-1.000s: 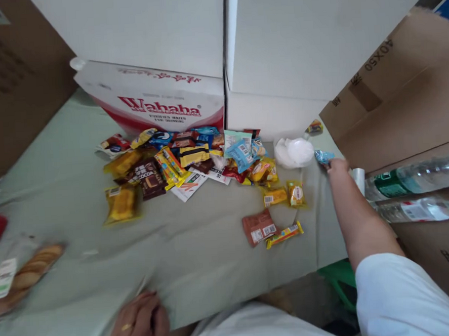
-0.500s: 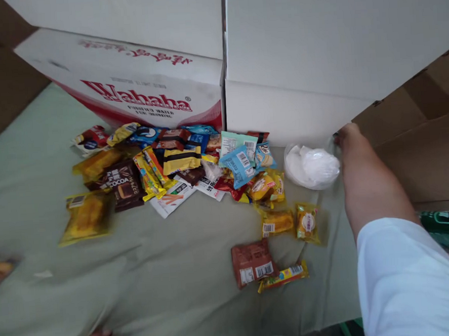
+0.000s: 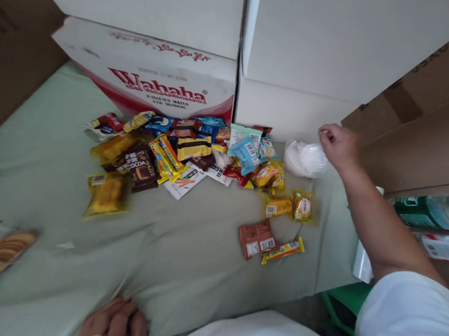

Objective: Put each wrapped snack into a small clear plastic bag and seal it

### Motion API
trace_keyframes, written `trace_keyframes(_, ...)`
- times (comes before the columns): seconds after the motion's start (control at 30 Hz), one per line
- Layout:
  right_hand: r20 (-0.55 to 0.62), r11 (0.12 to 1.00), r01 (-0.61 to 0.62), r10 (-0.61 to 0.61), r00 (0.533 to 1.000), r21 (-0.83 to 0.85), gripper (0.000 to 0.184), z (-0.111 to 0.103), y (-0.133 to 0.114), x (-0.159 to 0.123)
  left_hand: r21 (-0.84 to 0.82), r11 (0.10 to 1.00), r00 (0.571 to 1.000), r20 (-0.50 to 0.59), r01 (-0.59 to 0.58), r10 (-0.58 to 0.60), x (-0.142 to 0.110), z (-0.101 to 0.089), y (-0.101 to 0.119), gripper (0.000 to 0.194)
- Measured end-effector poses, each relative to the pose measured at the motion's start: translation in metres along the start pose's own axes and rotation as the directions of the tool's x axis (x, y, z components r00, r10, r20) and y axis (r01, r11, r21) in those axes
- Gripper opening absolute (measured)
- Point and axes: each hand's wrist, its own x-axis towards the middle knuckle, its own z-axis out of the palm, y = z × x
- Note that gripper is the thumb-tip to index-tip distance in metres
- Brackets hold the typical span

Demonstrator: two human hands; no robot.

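My left hand (image 3: 110, 327), with a ring on one finger, rests on the pale green cloth (image 3: 200, 271) at the near left edge. Its fingers are curled under, and their tips are hidden. My right hand (image 3: 339, 146) is closed beside a knotted clear plastic bag (image 3: 311, 160) with white stuff inside. What its curled fingers hold, if anything, is hidden; I cannot tell whether they touch the bag. Left of the bag spreads a pile of wrapped snacks, among them a brown cocoa packet (image 3: 141, 168), a light blue packet (image 3: 246, 155) and a yellow packet (image 3: 194, 147).
A white Wahaha carton (image 3: 158, 86) and another white box (image 3: 277, 104) stand behind the snacks. A brown packet (image 3: 256, 238) and a yellow stick packet (image 3: 283, 250) lie nearer. Bread (image 3: 11, 252) is far left. Bottles (image 3: 421, 211) and a green stool (image 3: 343, 302) are right.
My right hand has drawn back from beside the white box's corner, nearer to me, and its fist now shows. The view has shifted, bringing more of my left hand into sight.
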Motion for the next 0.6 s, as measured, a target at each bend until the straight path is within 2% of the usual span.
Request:
trace_keyframes(0.03,0.097,0.99,0.109,-0.1,0.99,-0.093,0.027,0.005,-0.012,-0.006,0.054,0.998,0.999,-0.035,-0.037,0.039,0.004,0.001,0.006,0.016)
trace_keyframes(0.07,0.216,0.962,0.209,-0.17,0.962,-0.176,0.027,0.012,-0.022,-0.01,0.107,0.991,0.995,-0.061,-0.074,0.081,0.007,0.002,0.011,0.015)
trace_keyframes(0.13,0.41,0.908,0.307,-0.174,0.896,-0.284,0.03,0.028,-0.04,-0.011,0.204,0.968,0.982,-0.088,-0.145,0.166,0.01,0.003,0.019,0.015)
trace_keyframes(0.2,0.467,0.889,0.304,-0.119,0.876,-0.343,0.022,0.042,-0.052,-0.008,0.269,0.944,0.969,-0.098,-0.194,0.227,0.012,0.003,0.023,0.015)
trace_keyframes(0.23,0.464,0.89,0.289,-0.101,0.88,-0.354,0.018,0.046,-0.057,-0.006,0.289,0.935,0.964,-0.105,-0.206,0.245,0.011,0.003,0.023,0.016)
trace_keyframes(0.3,0.446,0.896,0.274,-0.098,0.89,-0.35,0.022,0.047,-0.062,-0.005,0.305,0.929,0.96,-0.121,-0.207,0.254,0.009,0.002,0.023,0.016)
trace_keyframes(0.43,0.366,0.923,0.23,-0.109,0.924,-0.307,0.024,0.026,-0.063,-0.007,0.277,0.946,0.964,-0.151,-0.169,0.217,0.004,0.003,0.021,0.017)
trace_keyframes(0.6,0.157,0.989,-0.005,0.029,0.987,-0.147,0.02,-0.001,-0.056,-0.015,0.21,0.964,0.967,-0.16,-0.162,0.197,0.002,0.004,0.02,0.015)
